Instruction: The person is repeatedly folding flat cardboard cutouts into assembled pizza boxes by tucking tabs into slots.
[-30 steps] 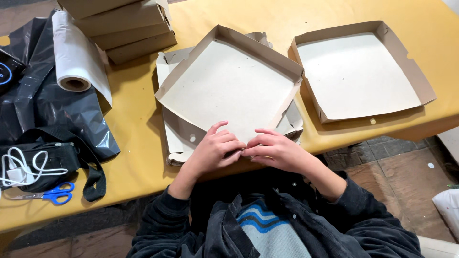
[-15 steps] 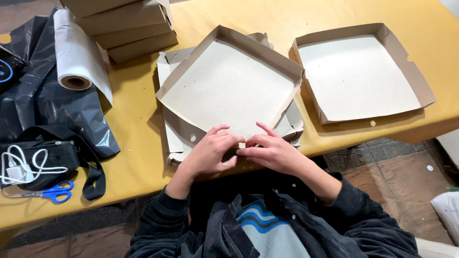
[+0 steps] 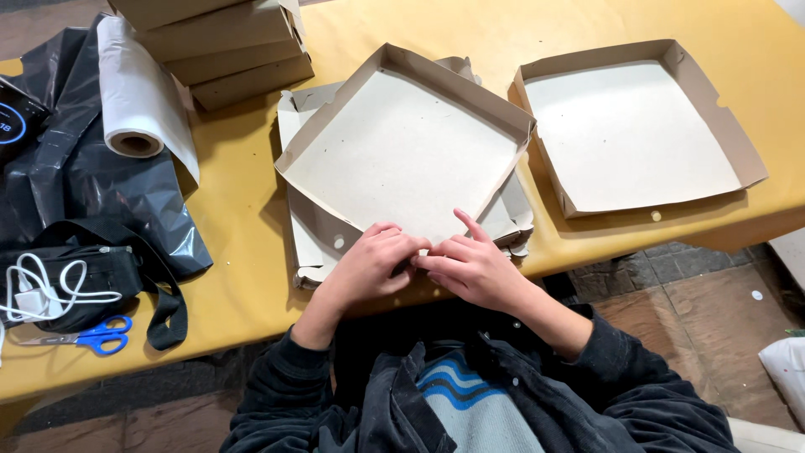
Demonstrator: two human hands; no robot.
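Starting at the far left of my view, a crumpled black plastic sheet (image 3: 92,184) lies glossy over the yellow bench (image 3: 243,252), and on its near part sits a black strapped bag (image 3: 101,281) with a coiled white cable (image 3: 42,289) on top; blue-handled scissors (image 3: 92,337) lie just in front of the bag. Beside the plastic, a roll of white film (image 3: 134,101) points its open core toward me. Behind it a stack of closed flat cardboard boxes (image 3: 226,42) sits at the far edge — plain brown, matt, square-cornered. In the middle, a shallow square cardboard tray (image 3: 402,151) with raised walls and a pale grey inner face is tilted, its near corner toward me, resting on a pile of unfolded box blanks (image 3: 314,243) whose flaps stick out on both sides. My left hand (image 3: 373,268) and right hand (image 3: 470,268) meet at that near corner, fingertips touching one another; each grip is pinched together on the tray's edge there, the right index finger lifted and straight. Dark sleeves cover both forearms. To the right, well apart from the hands, a second finished tray (image 3: 629,134) of the same cardboard lies flat near the bench's right end — walls up, pale floor bare.
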